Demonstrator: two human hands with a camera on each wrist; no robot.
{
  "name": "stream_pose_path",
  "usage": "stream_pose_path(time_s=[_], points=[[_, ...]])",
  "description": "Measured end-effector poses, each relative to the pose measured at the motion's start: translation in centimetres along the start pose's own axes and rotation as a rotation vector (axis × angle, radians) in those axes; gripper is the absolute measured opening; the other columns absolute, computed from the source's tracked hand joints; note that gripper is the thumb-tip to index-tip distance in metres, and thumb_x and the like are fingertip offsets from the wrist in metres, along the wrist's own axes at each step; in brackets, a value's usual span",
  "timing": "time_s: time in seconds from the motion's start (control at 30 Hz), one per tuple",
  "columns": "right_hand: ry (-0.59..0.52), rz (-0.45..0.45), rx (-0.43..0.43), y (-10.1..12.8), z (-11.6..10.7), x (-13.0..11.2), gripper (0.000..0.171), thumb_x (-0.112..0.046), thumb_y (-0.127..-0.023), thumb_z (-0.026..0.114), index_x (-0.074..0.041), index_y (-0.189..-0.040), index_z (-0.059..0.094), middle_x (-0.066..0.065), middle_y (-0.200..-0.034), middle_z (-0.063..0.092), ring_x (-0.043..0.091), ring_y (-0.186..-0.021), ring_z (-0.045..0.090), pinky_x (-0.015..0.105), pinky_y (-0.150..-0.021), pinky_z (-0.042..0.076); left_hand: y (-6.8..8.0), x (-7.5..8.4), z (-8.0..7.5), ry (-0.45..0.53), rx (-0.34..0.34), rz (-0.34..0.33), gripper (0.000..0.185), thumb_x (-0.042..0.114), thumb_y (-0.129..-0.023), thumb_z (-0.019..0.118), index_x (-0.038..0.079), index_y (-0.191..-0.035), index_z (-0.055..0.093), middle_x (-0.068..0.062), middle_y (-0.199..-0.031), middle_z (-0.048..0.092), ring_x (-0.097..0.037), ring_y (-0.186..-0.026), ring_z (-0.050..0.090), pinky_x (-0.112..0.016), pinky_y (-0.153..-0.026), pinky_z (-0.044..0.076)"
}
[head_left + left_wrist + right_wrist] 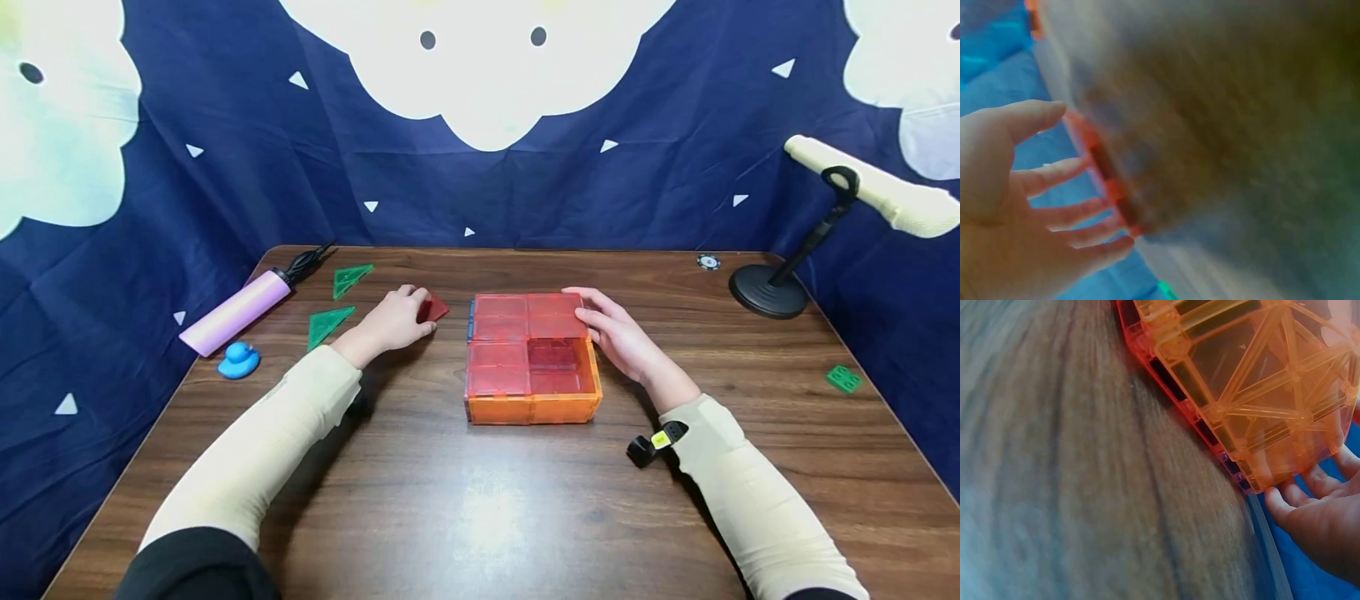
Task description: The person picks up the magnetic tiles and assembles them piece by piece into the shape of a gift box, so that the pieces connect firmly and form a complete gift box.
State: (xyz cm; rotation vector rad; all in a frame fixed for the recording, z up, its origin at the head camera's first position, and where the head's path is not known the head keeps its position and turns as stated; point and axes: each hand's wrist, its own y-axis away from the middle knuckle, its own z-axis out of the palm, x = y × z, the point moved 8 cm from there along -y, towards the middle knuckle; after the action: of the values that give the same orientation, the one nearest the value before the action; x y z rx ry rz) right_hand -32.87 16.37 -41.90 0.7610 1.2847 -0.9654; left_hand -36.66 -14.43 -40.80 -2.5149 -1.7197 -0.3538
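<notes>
1. Tile [435,309], red: positioned at the left grip [393,321], left of the box [498,408] and apart from it. Contact with the surface [420,467] cannot be confirmed.
2. Governing relation: the gap [555,379] in the box top is at the near right quarter. From the tile, it lies to the right and closer to the near edge of the surface, past the covered left half of the box.
3. Nearer grip: left. The right grip [618,329] is on the opposite side of the box.
4. Tile relative to left grip: on the thumb-and-fingertip side, with a corner projecting to the right. The hand covers the remainder in the head view; full outline and long axis cannot be determined. In the left wrist view, the tile shows edge-on, its edge running from the thumb toward the little finger.
5. Left grip state: thumb and fingers apart, fingers nearly straight, tips at the tile edge. No firm pinch is visible.
6. Right grip state: clamped round the far right corner of the box.
7. Green triangles [351,280] [327,327]: left of the tile, well apart from the box.
</notes>
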Motion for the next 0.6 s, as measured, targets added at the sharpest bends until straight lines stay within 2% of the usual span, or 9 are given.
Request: stream_pose_path(time_s=[0.23,0.3,0.4,0.5,0.6], points=[[-0.001,-0.004,0.000,-0.1,0.2,-0.1,0.045,-0.012,-0.108,0.046,0.002,-0.150,0.039,0.005,-0.134,0.054,0.015,-0.117,0.057,0.027,-0.097,0.049,-0.7,-0.4,-0.3,0.015,0.057,0.002,0.046,0.024,-0.090,0.070,-0.001,-0.125,0.055,-0.026,-0.109,0.060,-0.044,-0.106,0.051,-0.053,-0.093,0.040],[0.002,0.001,0.001,-0.1,0.2,-0.1,0.044,-0.012,-0.108,0.046,0.001,-0.150,0.039,0.005,-0.135,0.054,0.015,-0.117,0.057,0.027,-0.097,0.049,-0.5,-0.3,-0.7,0.034,0.093,-0.008,0.046,0.027,-0.089,0.069,0.000,-0.124,0.055,-0.025,-0.108,0.058,-0.043,-0.106,0.048,-0.052,-0.091,0.040],[0.007,0.010,0.001,-0.1,0.1,-0.1,0.045,-0.013,-0.108,0.046,0.000,-0.151,0.039,0.004,-0.135,0.054,0.015,-0.118,0.057,0.027,-0.097,0.049,0.3,0.3,-1.9,0.043,0.179,-0.007,0.047,0.030,-0.088,0.065,0.002,-0.124,0.056,-0.027,-0.118,0.056,-0.043,-0.110,0.044,-0.052,-0.091,0.042],[0.008,0.014,0.004,-0.1,0.0,-0.1,0.046,-0.014,-0.108,0.047,0.001,-0.151,0.038,0.005,-0.135,0.054,0.015,-0.117,0.057,0.026,-0.097,0.049,1.3,2.0,-3.6,0.028,0.289,0.059,0.046,0.031,-0.088,0.064,0.005,-0.125,0.056,-0.025,-0.127,0.054,-0.043,-0.115,0.043,-0.054,-0.095,0.042],[0.010,0.017,0.009,0.0,-0.1,0.0,0.046,-0.014,-0.108,0.047,0.001,-0.151,0.038,0.006,-0.135,0.053,0.014,-0.115,0.057,0.026,-0.097,0.049,2.4,4.3,-5.2,0.029,0.390,0.178,0.046,0.028,-0.087,0.064,0.006,-0.126,0.058,-0.022,-0.129,0.054,-0.042,-0.116,0.045,-0.054,-0.097,0.041]])
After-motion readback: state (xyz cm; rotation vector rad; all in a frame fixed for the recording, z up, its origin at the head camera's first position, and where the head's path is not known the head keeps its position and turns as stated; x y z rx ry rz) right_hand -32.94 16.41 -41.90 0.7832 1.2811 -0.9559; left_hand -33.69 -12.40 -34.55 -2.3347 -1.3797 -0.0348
